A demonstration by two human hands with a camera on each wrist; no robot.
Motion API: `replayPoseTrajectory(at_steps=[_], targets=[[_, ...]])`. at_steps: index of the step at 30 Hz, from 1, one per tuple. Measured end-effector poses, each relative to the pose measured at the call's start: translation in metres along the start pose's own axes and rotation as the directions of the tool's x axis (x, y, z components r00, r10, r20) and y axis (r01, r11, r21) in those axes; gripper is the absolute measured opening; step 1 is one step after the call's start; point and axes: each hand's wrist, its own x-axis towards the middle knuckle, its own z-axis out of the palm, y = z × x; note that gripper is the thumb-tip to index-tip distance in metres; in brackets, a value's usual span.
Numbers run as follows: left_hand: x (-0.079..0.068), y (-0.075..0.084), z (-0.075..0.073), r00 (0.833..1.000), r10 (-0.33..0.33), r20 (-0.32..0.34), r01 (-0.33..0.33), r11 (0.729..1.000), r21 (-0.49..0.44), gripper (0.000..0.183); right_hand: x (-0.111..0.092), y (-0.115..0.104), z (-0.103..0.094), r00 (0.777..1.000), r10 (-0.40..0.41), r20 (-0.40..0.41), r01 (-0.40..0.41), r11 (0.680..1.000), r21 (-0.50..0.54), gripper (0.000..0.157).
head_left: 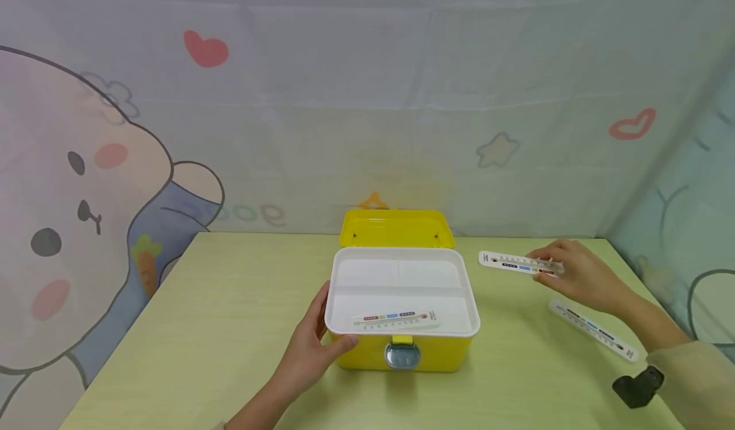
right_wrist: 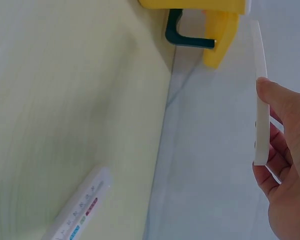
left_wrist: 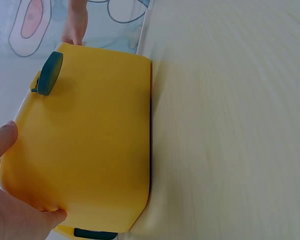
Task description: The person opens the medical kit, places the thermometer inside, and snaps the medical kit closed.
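A yellow storage box (head_left: 367, 356) with a white divided tray (head_left: 367, 278) stands on the table, its lid (head_left: 396, 228) tipped back. One white thermometer (head_left: 396, 319) lies in the tray's front compartment. My left hand (head_left: 307, 350) grips the box's left front corner, thumb over the front and fingers along the side; the left wrist view shows the box's yellow wall (left_wrist: 90, 135) beside that hand. To the right of the box, my right hand (head_left: 582, 274) pinches a second thermometer (head_left: 511, 263) by its right end, above the table. In the right wrist view this thermometer (right_wrist: 261, 132) appears edge-on.
Another thermometer (head_left: 594, 330) lies on the table (head_left: 241, 302) below my right forearm. A grey latch (head_left: 402, 356) sits on the box's front. Behind the table hangs a printed cloth (head_left: 344, 130), and a black device (head_left: 638, 386) is at my right sleeve.
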Motion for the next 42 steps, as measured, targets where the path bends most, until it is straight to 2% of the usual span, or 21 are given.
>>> replayPoseTrajectory(at_steps=[12,16,20,27,42], targets=[[-0.001,0.001,0.0,1.0,0.004,0.005,-0.004,1.0,-0.003,0.093,0.016,-0.018,-0.009,1.0,0.012,0.029,-0.012,1.0,0.007,0.032],[-0.001,0.0,0.0,1.0,0.004,0.006,-0.004,1.0,-0.003,0.093,0.02,-0.023,-0.01,1.0,-0.013,0.016,0.013,1.0,0.021,0.033],[-0.001,0.0,0.0,1.0,0.0,0.005,0.0,1.0,0.001,0.094,0.024,-0.031,-0.009,0.999,-0.037,0.018,0.036,0.998,0.05,0.032],[0.0,-0.001,0.0,1.0,-0.01,0.001,0.01,1.0,0.003,0.094,0.029,-0.045,-0.006,0.998,-0.012,0.064,0.006,0.996,0.093,0.029],[0.0,-0.001,0.0,1.0,-0.002,0.0,0.002,1.0,-0.005,0.093,0.036,-0.066,-0.001,0.994,-0.063,0.09,0.051,0.99,0.128,0.028]])
